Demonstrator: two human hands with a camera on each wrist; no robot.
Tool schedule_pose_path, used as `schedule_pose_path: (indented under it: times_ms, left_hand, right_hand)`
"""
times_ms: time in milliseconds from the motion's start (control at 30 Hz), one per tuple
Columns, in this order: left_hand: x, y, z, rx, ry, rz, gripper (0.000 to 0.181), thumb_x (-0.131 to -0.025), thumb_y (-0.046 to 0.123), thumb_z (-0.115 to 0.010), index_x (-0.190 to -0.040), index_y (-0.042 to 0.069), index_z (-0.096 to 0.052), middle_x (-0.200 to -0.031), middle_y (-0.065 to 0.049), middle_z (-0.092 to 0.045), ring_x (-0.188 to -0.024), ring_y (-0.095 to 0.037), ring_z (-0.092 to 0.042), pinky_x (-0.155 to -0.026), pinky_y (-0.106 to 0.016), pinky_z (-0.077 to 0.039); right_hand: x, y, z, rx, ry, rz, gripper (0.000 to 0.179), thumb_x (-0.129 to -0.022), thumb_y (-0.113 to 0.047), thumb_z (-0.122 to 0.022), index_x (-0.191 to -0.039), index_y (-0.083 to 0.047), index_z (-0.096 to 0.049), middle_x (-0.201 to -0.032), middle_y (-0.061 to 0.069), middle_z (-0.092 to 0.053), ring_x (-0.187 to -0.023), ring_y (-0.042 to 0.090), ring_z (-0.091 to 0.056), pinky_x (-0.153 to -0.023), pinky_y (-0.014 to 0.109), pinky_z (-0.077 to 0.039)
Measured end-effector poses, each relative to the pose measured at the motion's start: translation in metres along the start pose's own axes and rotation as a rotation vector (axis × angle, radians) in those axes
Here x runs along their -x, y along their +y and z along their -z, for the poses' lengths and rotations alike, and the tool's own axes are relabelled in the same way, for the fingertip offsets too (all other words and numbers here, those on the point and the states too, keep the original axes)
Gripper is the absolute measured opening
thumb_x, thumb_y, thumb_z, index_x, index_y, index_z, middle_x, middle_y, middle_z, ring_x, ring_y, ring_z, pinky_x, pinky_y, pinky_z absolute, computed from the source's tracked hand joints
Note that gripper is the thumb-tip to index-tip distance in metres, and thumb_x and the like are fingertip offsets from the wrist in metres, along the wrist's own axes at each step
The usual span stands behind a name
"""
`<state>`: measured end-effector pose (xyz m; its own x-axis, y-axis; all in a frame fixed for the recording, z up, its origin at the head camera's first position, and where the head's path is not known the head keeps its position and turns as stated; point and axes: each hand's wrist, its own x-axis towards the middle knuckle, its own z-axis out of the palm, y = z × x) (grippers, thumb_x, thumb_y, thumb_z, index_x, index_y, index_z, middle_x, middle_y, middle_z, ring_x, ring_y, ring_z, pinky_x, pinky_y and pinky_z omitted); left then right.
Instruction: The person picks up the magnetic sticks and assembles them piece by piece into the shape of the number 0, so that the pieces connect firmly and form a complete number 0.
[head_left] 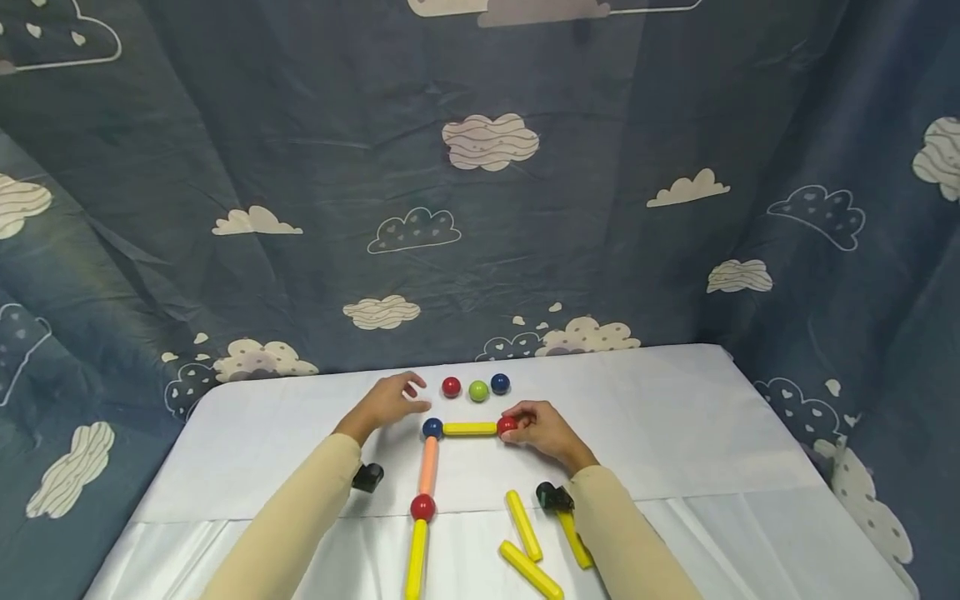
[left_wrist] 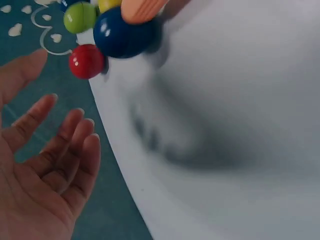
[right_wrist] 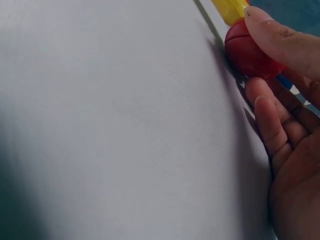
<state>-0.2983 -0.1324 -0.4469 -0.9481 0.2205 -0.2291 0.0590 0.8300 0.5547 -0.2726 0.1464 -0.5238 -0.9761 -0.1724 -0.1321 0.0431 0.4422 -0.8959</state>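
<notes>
My right hand [head_left: 546, 432] pinches a red ball [right_wrist: 250, 50] between thumb and fingers, low over the white cloth. That ball meets the right end of a yellow stick [head_left: 470, 429], whose left end joins a blue ball [head_left: 432, 427]. From the blue ball an orange stick [head_left: 428, 467] runs toward the front to a second red ball [head_left: 423, 507], then another yellow stick [head_left: 416, 558]. My left hand [head_left: 390, 402] hovers just behind and left of the blue ball. In the left wrist view, the left hand [left_wrist: 50, 160] has its fingers relaxed and apart, holding nothing.
Loose red [head_left: 451, 387], green [head_left: 478, 391] and dark blue [head_left: 500, 383] balls lie behind the joined sticks. Yellow sticks [head_left: 523, 525] lie at the front, one partly under my right forearm. A cloud-patterned curtain [head_left: 570, 250] hangs behind the table [head_left: 675, 417].
</notes>
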Motion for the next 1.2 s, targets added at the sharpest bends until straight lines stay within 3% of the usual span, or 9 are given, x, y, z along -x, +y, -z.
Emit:
schedule_pose_path:
  times_ms: [167, 333, 500, 867, 967, 1200]
  left_hand:
    - [-0.031, 0.016, 0.0, -0.012, -0.027, -0.021, 0.044, -0.087, 0.028, -0.071, -0.126, 0.013, -0.056, -0.119, -0.014, -0.059, -0.105, -0.028, -0.056, -0.088, -0.045, -0.046]
    - [-0.045, 0.022, -0.008, 0.004, -0.073, 0.043, 0.048, -0.086, 0.026, -0.073, -0.129, 0.017, -0.054, -0.119, -0.013, -0.057, -0.101, -0.027, -0.055, -0.087, -0.045, -0.046]
    - [-0.049, 0.016, -0.019, -0.014, -0.082, 0.077, 0.044, -0.086, 0.023, -0.074, -0.126, 0.019, -0.056, -0.112, -0.01, -0.06, -0.095, -0.024, -0.056, -0.086, -0.043, -0.047]
    - [-0.045, 0.013, -0.028, -0.058, -0.029, 0.051, 0.034, -0.084, 0.018, -0.076, -0.115, 0.016, -0.063, -0.101, -0.006, -0.06, -0.091, -0.022, -0.054, -0.084, -0.039, -0.047]
    - [-0.04, 0.017, -0.025, -0.087, -0.04, 0.0, 0.033, -0.084, 0.02, -0.075, -0.115, 0.016, -0.063, -0.1, -0.005, -0.06, -0.093, -0.022, -0.052, -0.084, -0.039, -0.047]
    - [-0.022, 0.034, -0.013, -0.178, -0.064, -0.222, 0.032, -0.085, 0.023, -0.073, -0.114, 0.015, -0.064, -0.098, -0.003, -0.062, -0.091, -0.018, -0.054, -0.08, -0.035, -0.048]
  right_hand:
    - [-0.001, -0.003, 0.001, -0.002, 0.013, -0.002, 0.035, -0.073, -0.005, -0.082, -0.106, -0.006, -0.07, -0.08, 0.004, -0.056, -0.074, 0.017, -0.048, -0.067, 0.028, -0.04]
    - [0.001, -0.005, -0.004, -0.031, -0.003, -0.005, 0.035, -0.073, -0.004, -0.081, -0.106, -0.006, -0.07, -0.079, 0.005, -0.056, -0.072, 0.017, -0.047, -0.066, 0.027, -0.039]
    - [0.004, -0.006, -0.011, -0.044, -0.026, 0.013, 0.035, -0.074, -0.005, -0.081, -0.107, -0.005, -0.07, -0.078, 0.004, -0.055, -0.071, 0.016, -0.047, -0.064, 0.026, -0.039]
    - [0.008, -0.005, -0.013, -0.018, -0.023, 0.016, 0.035, -0.073, -0.008, -0.083, -0.106, -0.007, -0.07, -0.08, 0.004, -0.055, -0.074, 0.018, -0.048, -0.067, 0.028, -0.041]
    - [0.006, -0.004, -0.012, -0.021, -0.027, 0.015, 0.035, -0.073, -0.008, -0.083, -0.106, -0.006, -0.07, -0.08, 0.004, -0.056, -0.074, 0.018, -0.048, -0.066, 0.027, -0.041]
    - [0.002, 0.001, -0.002, -0.04, 0.001, 0.017, 0.034, -0.073, -0.004, -0.081, -0.105, -0.004, -0.07, -0.078, 0.004, -0.055, -0.07, 0.016, -0.047, -0.062, 0.025, -0.038]
